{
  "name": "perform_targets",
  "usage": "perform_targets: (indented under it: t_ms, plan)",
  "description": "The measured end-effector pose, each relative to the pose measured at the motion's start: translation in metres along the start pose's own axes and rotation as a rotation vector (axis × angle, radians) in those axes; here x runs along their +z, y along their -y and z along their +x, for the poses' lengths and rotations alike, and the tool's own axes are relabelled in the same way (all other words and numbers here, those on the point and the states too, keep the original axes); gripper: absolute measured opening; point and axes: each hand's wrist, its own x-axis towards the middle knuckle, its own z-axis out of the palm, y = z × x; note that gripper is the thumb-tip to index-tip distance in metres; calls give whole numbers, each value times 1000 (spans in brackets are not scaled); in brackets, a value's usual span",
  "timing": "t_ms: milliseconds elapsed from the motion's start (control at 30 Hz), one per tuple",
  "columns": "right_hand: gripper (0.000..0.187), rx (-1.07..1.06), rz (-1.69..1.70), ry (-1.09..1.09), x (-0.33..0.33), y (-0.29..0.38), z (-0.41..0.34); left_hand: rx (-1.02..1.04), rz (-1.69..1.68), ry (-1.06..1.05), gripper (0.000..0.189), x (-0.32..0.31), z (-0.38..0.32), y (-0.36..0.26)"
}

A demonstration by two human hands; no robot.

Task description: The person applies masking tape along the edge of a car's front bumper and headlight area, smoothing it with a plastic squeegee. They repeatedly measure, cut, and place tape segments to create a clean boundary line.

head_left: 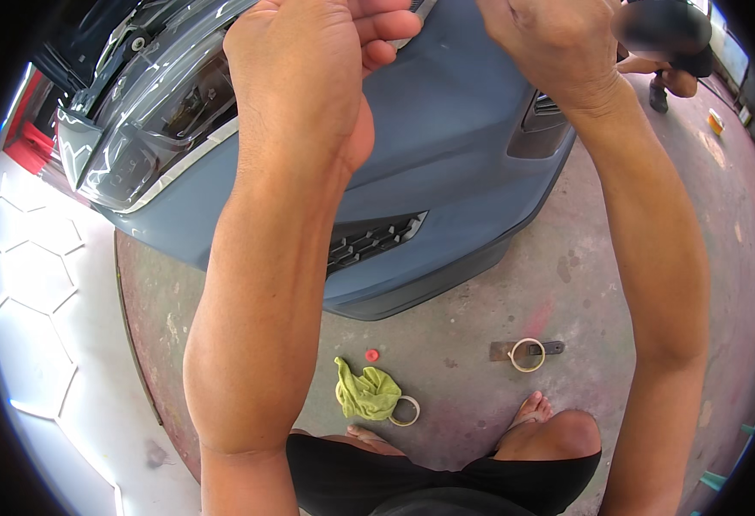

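A car's front bumper (435, 129) in matte grey-blue fills the space before me. At the upper left, a clear headlight (151, 138) has a pale tape-like strip (187, 164) along its lower edge. My left hand (313, 71) is raised over the bumper beside the headlight, its fingers bent and partly cut off by the top edge. To the right, my right hand (558, 48) is raised near the grille side of the bumper; its fingers are out of view. Whether either hand grips anything is hidden. A black mesh vent insert (377, 242) shows low in the bumper.
On the concrete floor (455, 380) lie a green cloth (367, 392), a tape roll (405, 411), a small red ring (371, 355), and another tape roll (527, 355) on a flat scraper-like tool (503, 351). Another person (667, 58) crouches at the upper right. Bright hexagonal light reflections cover the left side.
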Motion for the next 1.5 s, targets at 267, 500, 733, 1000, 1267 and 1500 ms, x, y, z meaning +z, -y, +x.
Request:
perform_targets:
  t_ms: [267,500,733,1000,1267,1500]
  plan:
    - [18,-164,-195,89,-3,-10,-2,-44,31,-2,18,6,3,-3]
    - [15,-130,-161,92,-3,-8,-3,-59,-23,30,16,3,0,-6]
    - [13,-115,-139,98,-4,-8,-3,-32,-94,81,17,-5,-1,-4]
    - [14,-165,-167,107,-3,-8,-1,-61,-33,-89,16,7,3,-3]
    - [14,-116,-160,92,-1,-9,-4,-88,-78,23,15,6,0,-6]
    - [11,-125,-192,144,-4,-4,1,-65,-201,155,16,-10,1,-3]
